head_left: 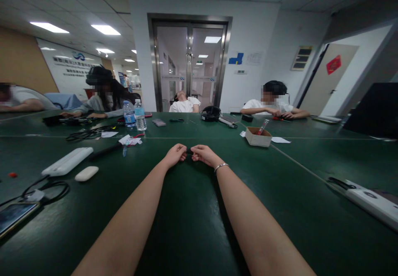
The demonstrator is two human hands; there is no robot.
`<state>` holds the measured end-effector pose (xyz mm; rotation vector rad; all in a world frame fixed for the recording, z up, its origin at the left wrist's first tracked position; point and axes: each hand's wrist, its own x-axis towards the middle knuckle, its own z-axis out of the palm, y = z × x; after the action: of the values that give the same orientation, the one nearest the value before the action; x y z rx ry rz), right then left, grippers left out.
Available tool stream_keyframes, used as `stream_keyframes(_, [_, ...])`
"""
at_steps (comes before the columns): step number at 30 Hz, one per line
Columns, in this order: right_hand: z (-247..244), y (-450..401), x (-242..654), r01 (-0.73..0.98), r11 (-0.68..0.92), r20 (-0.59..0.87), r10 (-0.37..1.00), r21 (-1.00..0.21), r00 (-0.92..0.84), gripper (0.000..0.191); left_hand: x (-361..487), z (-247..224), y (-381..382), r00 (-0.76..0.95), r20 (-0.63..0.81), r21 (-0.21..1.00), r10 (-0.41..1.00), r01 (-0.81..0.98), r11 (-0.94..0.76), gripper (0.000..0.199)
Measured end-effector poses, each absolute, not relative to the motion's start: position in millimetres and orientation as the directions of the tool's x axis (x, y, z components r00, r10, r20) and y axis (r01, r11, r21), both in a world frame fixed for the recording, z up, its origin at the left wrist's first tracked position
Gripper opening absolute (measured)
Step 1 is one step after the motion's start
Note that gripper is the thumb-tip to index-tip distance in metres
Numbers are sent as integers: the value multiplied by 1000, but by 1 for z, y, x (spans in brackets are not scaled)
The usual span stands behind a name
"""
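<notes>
Both arms reach forward over the dark green table [192,209]. My left hand [176,155] and my right hand [205,155] meet near the middle of the view, fingers closed in a pinch. Between their fingertips is a small black object [189,151], gripped from both sides; its details are too small to make out. A silver bracelet [221,167] circles my right wrist.
Right of my hands stands an open cardboard box [258,138]. A white power bank [68,161], a white mouse [86,173] and a phone [17,216] lie left. Two bottles [139,116] stand farther back. Several people sit around the table.
</notes>
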<state>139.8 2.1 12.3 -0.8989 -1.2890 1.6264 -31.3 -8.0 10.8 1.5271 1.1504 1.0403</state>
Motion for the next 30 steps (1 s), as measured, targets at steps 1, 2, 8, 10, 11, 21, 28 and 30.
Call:
stream_keyframes(1, [13, 2, 140, -177, -106, -31, 924, -978, -382, 9, -31, 11, -8, 198, 87, 972, 976, 197, -126, 20])
stream_keyframes(2, [13, 1, 139, -171, -106, -33, 922, -979, -385, 9, -30, 11, -8, 196, 86, 971, 977, 202, -126, 19])
stream_keyframes(8, [17, -2, 138, -158, -109, -40, 922, -981, -386, 4, -30, 11, -7, 182, 67, 973, 981, 206, -105, 21])
stream_keyframes(10, [18, -3, 138, -161, -115, -46, 922, -980, -384, 4, -30, 11, -7, 184, 65, 969, 981, 222, -106, 22])
stream_keyframes(11, [18, -3, 138, -161, -118, -49, 922, -980, -383, 4, -30, 11, -6, 184, 66, 967, 981, 230, -108, 21])
stream_keyframes(21, [17, -2, 139, -180, -123, -41, 914, -976, -403, 4, -32, 9, -5, 220, 116, 938, 969, 296, -180, 24])
stream_keyframes(28, [16, 0, 139, -188, -129, -43, 914, -974, -404, 5, -33, 7, -1, 237, 112, 944, 965, 279, -178, 27])
stream_keyframes(30, [16, 0, 139, -184, -128, -44, 914, -974, -404, 4, -33, 8, -2, 239, 109, 945, 965, 277, -175, 26])
